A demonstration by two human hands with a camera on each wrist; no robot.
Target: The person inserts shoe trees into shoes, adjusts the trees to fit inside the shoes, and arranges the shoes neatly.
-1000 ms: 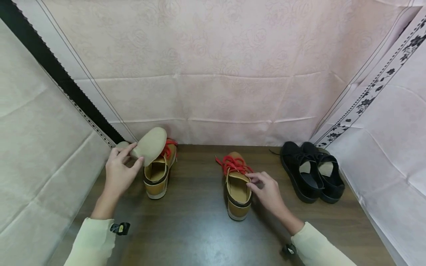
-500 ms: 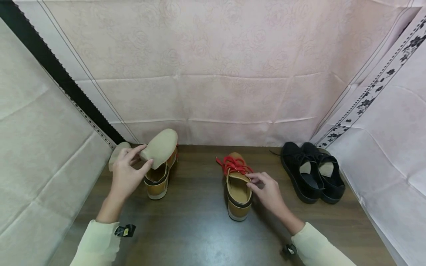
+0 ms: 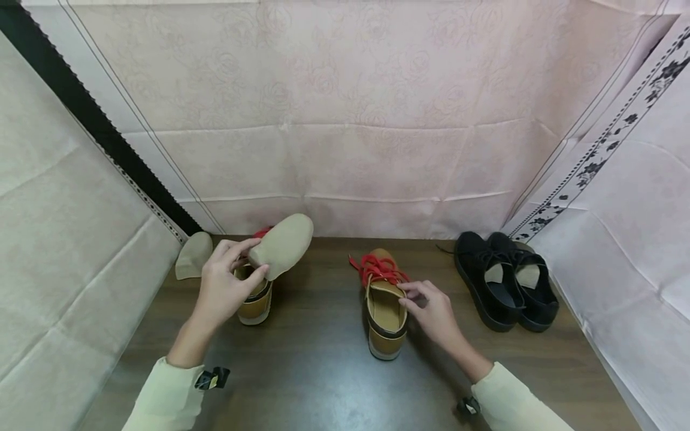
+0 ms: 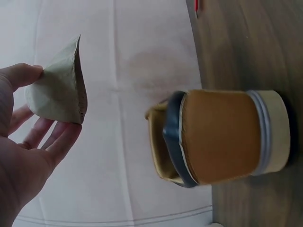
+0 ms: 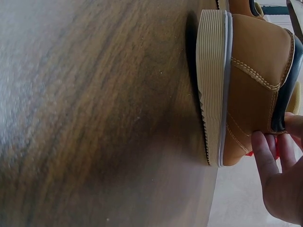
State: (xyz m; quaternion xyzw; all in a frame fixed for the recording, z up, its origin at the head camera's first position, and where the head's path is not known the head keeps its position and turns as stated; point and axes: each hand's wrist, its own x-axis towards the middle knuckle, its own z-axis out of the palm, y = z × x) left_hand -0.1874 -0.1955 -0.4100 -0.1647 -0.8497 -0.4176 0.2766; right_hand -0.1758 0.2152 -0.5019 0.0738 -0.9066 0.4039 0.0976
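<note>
1. The left hand (image 3: 223, 290) pinches a beige insole (image 3: 281, 245) between thumb and fingers, lifted above the table left of centre in the head view; the left wrist view shows the insole (image 4: 59, 90) at upper left, thumb on top and fingers under it.
2. Just below that hand stands a tan shoe (image 3: 254, 299), heel toward the camera, its red laces partly hidden behind the insole.
3. A second insole (image 3: 193, 255) lies at the table's far left edge, against the cloth wall.
4. The right hand (image 3: 433, 311) grips the collar of the other tan shoe (image 3: 385, 311) at centre, fingers curled on its right side.
5. Red laces (image 3: 377, 267) spread over that shoe's front.
6. A black pair (image 3: 504, 281) sits well apart at right.
7. All rest on a dark wooden table (image 3: 323, 371).
</note>
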